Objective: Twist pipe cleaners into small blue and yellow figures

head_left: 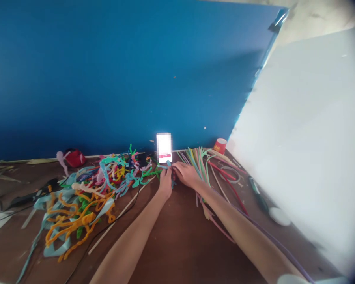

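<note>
In the middle of the table, my left hand [165,182] is closed on a blue fuzzy pipe cleaner [169,163], whose end sticks up above the fingers. My right hand [185,174] meets it from the right, fingertips pinched on the same blue piece; the exact grip is hidden by the fingers. Just behind both hands stands a lit phone [165,147]. A fan of straight pastel pipe cleaners [199,161] lies beside and partly beneath my right hand. Bent green pipe cleaners [154,172] lie left of my left hand.
A tangled heap of colourful pipe cleaners [109,173], with orange ones [83,219] in front, covers the left. A black cable [106,228] crosses there. A glue gun [32,196] lies far left. At right are a red paper cup [220,146] and a dark green tool [258,195].
</note>
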Motion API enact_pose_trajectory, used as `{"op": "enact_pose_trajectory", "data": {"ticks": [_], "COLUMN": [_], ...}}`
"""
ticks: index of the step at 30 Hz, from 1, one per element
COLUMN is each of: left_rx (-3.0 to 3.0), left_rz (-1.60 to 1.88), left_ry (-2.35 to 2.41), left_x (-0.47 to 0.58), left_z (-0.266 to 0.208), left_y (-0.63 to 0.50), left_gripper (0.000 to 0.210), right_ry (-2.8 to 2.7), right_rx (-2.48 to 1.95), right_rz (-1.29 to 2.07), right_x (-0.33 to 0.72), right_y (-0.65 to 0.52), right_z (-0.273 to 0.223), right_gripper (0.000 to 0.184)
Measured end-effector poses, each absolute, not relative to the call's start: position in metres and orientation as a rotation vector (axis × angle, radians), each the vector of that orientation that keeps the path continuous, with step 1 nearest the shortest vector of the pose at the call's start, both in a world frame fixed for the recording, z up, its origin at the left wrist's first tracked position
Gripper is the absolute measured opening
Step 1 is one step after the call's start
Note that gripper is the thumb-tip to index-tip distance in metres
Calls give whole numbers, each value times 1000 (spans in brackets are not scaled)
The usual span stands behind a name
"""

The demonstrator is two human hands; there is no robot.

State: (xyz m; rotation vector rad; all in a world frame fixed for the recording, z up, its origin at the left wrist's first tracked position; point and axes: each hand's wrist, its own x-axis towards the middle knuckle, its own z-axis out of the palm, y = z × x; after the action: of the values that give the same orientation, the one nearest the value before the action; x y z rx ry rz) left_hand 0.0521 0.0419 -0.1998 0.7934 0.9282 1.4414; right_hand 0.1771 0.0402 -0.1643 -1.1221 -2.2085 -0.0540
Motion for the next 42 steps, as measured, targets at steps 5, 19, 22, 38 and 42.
{"op": "enact_pose_trajectory", "data": {"ticks": [5, 19, 22, 38, 42], "left_rx": [892, 977, 1090, 1409, 1404], "left_rz": [1386, 1416, 1456, 1580, 1579], "left_ry": [928, 1068, 1158, 1271, 1261], "left_x": [54, 55, 53, 53, 53], "left_z": [-195, -198, -193, -172, -174], "left_y": [36, 36, 31, 11, 12], "left_gripper": [48, 43, 38, 13, 18], "right_ry": [-2230, -2055, -2072, -2201, -2197], "right_rx": [-1220, -1248, -1270, -1509, -1522], "right_rz": [-350, -100, -242, -291, -259], "right_x": [182, 175, 175, 168, 167], "right_y": [32, 25, 24, 22, 23], "right_z": [-172, -168, -168, -173, -173], "right_gripper": [19, 27, 27, 17, 18]}}
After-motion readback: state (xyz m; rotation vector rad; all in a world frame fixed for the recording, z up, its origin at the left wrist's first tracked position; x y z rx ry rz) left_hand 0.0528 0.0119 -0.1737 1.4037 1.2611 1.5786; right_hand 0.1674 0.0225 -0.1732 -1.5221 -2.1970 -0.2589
